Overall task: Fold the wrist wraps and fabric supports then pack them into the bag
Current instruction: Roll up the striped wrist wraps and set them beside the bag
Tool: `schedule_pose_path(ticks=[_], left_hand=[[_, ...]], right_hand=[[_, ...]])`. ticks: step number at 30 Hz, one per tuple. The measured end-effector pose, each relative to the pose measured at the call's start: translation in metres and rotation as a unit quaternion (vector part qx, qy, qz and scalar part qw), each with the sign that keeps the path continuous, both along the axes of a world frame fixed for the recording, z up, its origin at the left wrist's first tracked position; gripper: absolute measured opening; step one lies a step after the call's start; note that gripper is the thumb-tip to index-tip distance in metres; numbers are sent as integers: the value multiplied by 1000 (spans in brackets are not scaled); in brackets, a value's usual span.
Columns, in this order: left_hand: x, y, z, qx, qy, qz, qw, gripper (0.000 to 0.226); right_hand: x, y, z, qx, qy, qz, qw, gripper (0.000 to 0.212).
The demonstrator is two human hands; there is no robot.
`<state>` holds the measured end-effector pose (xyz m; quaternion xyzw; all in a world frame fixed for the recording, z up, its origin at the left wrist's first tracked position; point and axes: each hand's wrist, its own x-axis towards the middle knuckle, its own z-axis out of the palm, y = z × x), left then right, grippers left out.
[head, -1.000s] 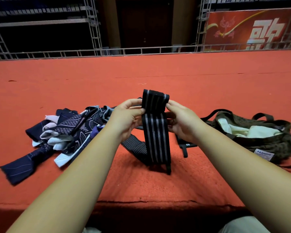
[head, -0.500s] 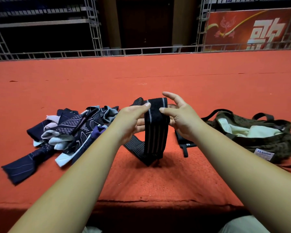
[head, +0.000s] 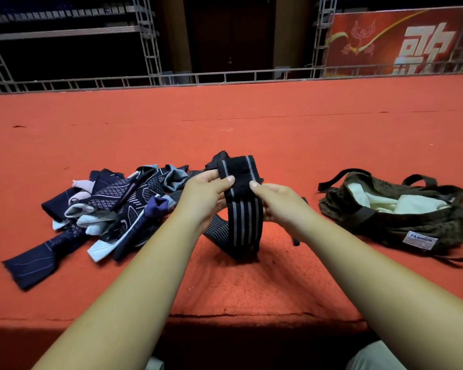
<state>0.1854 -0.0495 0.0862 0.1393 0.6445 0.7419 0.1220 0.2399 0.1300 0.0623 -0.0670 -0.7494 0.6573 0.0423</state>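
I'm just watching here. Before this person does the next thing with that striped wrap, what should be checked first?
1. Grip: the left hand and right hand both pinch the striped wrist wrap near its top fold. Ok.
2. Wrap folded through: a tail runs down onto the red carpet. Not ok.
3. Bag mouth open: it gapes upward at the right. Ok.
4. Room inside the bag: pale cloth hides the depth. Cannot tell.
5. Other pieces folded: the pile of fabric supports lies jumbled at the left. Not ok.
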Motion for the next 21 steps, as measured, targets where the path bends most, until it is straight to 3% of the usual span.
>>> schedule_pose_path(ticks=[5,9,18,21], left_hand=[[0,6,-11,-4,-13,31,999,28],[0,9,-19,-11,-15,47,999,34],[8,17,-41,-46,-21,16,999,41],[6,20,-47,-38,-17,19,999,39]], right_hand=[[3,1,-13,4,-48,6,999,30],[4,3,-19,-98,-53,-12,994,17],[8,13,-36,-217,-37,-31,975,38],[10,17,-38,-260,-32,-35,964,37]])
